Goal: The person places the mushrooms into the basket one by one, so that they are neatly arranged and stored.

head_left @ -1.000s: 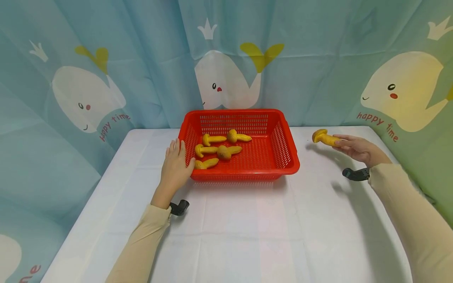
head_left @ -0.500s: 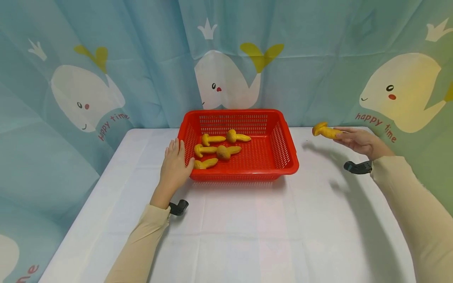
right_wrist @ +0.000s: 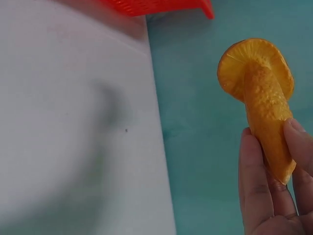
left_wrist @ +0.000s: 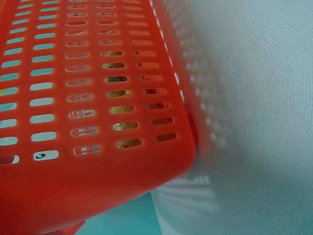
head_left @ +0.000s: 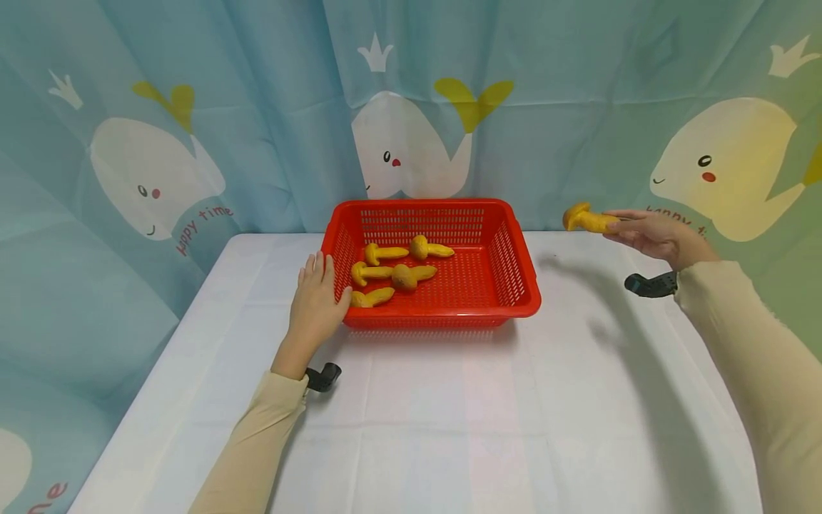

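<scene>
My right hand point(head_left: 658, 234) pinches a yellow mushroom point(head_left: 587, 218) by its stem, above the back right part of the table. In the right wrist view the cap of this mushroom point(right_wrist: 266, 93) points away from the fingers and its gills show. My left hand point(head_left: 315, 303) rests with extended fingers on the left rim of a red plastic basket point(head_left: 443, 312). Several more yellow mushrooms point(head_left: 414, 275) lie in the left half of the basket. Through the slots of the basket wall point(left_wrist: 93, 169), the left wrist view shows bits of them; the left hand is out of that view.
A white cloth point(head_left: 443, 414) covers the table. Behind it hangs a blue-green curtain point(head_left: 552, 143) with printed whales, close to the basket's back rim. The right arm's shadow point(head_left: 632, 343) falls across the cloth.
My right hand has risen with the mushroom, away from the table, and the mushroom has shifted very slightly left. My left hand stays on the basket rim.
</scene>
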Demonstrator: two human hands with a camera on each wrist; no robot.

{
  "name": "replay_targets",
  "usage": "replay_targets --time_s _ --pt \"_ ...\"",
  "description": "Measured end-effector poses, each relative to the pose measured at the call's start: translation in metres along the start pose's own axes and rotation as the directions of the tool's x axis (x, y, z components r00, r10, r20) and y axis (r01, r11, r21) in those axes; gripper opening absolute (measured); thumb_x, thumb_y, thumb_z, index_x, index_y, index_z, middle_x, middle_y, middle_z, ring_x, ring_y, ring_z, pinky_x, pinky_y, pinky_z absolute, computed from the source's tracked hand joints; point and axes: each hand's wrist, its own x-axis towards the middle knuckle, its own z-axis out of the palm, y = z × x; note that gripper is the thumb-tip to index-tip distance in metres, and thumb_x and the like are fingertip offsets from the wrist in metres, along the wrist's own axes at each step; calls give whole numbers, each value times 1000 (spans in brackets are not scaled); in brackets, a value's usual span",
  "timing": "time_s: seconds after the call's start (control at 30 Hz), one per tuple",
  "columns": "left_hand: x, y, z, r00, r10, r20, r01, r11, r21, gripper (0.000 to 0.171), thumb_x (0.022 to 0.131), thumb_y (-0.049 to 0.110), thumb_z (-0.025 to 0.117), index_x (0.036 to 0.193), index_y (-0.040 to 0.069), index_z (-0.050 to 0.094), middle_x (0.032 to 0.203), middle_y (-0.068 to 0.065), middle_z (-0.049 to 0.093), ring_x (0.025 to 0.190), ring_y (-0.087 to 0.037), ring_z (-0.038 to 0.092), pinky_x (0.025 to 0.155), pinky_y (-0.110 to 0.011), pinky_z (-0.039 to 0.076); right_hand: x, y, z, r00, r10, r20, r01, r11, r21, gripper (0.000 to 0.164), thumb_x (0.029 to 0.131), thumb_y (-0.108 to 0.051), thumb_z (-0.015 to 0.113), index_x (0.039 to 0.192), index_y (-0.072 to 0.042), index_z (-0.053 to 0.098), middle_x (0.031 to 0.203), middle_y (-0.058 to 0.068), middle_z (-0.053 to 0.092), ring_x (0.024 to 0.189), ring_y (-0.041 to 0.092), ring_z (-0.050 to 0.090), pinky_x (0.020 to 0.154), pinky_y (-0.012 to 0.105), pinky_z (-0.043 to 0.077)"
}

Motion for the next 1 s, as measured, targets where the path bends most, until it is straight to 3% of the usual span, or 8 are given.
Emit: replay_targets --time_s 0.17,0.4,0.57,1.0 --pt "1 -1 1 1000 -6 14 6 1000 0 68 93 28 46 144 -10 22 153 -29 16 144 -41 10 118 -52 10 5 -13 5 1000 22 15 -24 989 149 31 96 -4 46 91 -21 71 95 -7 60 89 6 61 80 17 54" --pt "-1 0 0 1000 11 -22 -12 999 -32 66 93 26 46 143 -11 25 152 -30 19 144 -42 13 119 -51 10 8 -32 12 1000 10 18 -12 997 83 32 96 -4 47 89 -23 72 93 -7 60 86 6 61 78 16 54" --pt "-2 1 -1 999 12 -32 -13 999 -40 66 92 26 47 142 -12 26 151 -30 20 144 -41 13 119 -51 11 7 -47 20 998 64 15 -66 982 178 27 94 -4 50 88 -18 73 93 -4 62 85 10 62 77 19 56" --pt "0 1 -1 1000 -11 13 11 1000 2 68 93 28 47 144 -10 24 153 -29 17 144 -41 11 119 -51 10 12 -79 48 998 29 50 -31 998 45 20 93 -8 55 91 -19 72 97 -5 64 88 9 63 76 19 55"
